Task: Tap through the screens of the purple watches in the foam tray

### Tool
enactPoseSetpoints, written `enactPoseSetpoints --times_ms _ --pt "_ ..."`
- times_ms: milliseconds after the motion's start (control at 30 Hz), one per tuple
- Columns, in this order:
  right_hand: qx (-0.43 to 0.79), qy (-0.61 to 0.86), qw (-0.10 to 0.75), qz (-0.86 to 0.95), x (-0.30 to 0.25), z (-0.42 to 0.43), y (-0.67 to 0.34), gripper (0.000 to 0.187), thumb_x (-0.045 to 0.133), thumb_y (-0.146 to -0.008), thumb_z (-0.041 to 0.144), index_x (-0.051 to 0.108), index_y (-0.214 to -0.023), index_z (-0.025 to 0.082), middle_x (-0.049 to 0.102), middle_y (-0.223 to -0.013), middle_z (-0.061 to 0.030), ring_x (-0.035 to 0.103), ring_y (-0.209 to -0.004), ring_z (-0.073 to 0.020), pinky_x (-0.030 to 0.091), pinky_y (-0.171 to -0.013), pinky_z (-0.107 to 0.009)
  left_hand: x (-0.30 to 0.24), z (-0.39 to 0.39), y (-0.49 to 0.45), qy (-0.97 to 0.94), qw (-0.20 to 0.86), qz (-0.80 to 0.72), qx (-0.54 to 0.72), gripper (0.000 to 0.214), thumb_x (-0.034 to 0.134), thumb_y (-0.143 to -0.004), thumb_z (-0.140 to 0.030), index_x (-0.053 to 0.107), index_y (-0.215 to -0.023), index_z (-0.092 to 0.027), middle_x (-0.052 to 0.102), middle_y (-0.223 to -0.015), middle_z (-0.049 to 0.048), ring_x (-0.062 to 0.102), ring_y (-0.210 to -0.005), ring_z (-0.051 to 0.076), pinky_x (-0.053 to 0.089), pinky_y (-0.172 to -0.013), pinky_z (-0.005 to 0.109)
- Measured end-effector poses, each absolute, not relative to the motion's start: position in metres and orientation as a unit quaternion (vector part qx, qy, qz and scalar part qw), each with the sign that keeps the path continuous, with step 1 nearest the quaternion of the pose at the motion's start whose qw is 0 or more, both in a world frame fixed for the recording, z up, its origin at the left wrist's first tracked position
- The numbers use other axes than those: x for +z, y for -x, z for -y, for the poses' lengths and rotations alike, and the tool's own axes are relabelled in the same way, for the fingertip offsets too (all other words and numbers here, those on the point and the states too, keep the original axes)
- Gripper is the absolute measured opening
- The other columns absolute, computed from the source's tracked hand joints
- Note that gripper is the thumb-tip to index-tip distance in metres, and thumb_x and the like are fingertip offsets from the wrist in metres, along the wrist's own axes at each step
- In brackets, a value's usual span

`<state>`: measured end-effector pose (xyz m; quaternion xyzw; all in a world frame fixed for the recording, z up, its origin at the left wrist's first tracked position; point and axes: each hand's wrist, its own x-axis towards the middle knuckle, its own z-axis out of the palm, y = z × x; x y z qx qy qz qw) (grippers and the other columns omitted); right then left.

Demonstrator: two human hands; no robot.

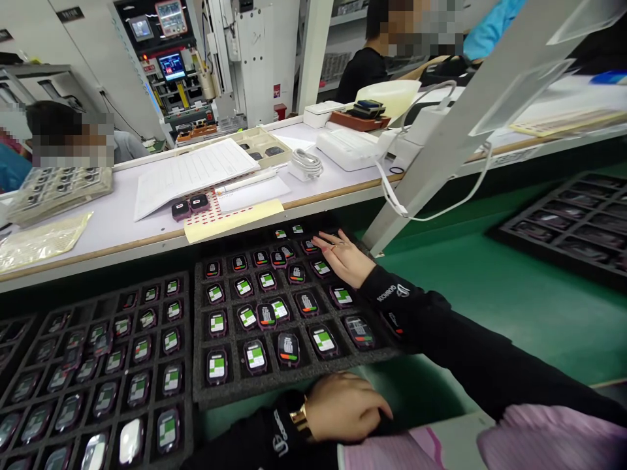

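Observation:
A black foam tray [230, 385] with several small smartwatch bodies, screens lit green and white, lies on the green bench in front of me. My right hand [345, 258] reaches over its far right corner with fingers stretched flat, touching the watches there. My left hand [345, 408], with a gold wristwatch on the wrist, rests at the tray's near edge. Its fingers are curled down, and nothing shows in them.
A second foam tray [29, 405] of watches lies to the left, another dark tray [499, 232] at the right. The raised white shelf [122, 228] holds papers [191, 173], two loose watches [190, 207], a label sheet and a cable. A slanted metal post [441, 143] stands right. Other people sit behind.

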<state>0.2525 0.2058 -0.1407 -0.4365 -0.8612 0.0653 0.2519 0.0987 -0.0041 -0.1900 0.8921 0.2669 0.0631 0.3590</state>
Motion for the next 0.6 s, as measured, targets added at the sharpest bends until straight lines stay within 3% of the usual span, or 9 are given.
enactPoseSetpoints --times_ms 233,600 --pt "0.078 0.446 0.227 0.862 -0.144 -0.207 -0.253 0.059 0.02 -0.107 0.031 0.063 -0.138 0.006 0.064 -0.137 -0.0175 0.045 -0.143 -0.0342 0.026 -0.122 -0.069 -0.189 0.003 -0.1 -0.892 0.363 -0.265 0.053 0.027 0.053 -0.097 -0.018 0.074 -0.113 -0.019 0.076 -0.106 0.0047 0.071 -0.104 0.022 0.054 -0.101 0.035" --pt "0.098 0.415 0.2 0.882 -0.134 -0.204 -0.249 0.055 0.022 -0.106 0.028 0.066 -0.134 0.008 0.065 -0.136 -0.0145 0.047 -0.142 -0.0333 0.023 -0.122 -0.07 -0.19 0.004 -0.1 -0.895 0.357 -0.261 0.053 0.027 0.053 -0.097 -0.017 0.074 -0.114 -0.019 0.076 -0.103 0.0052 0.071 -0.102 0.022 0.054 -0.1 0.036"
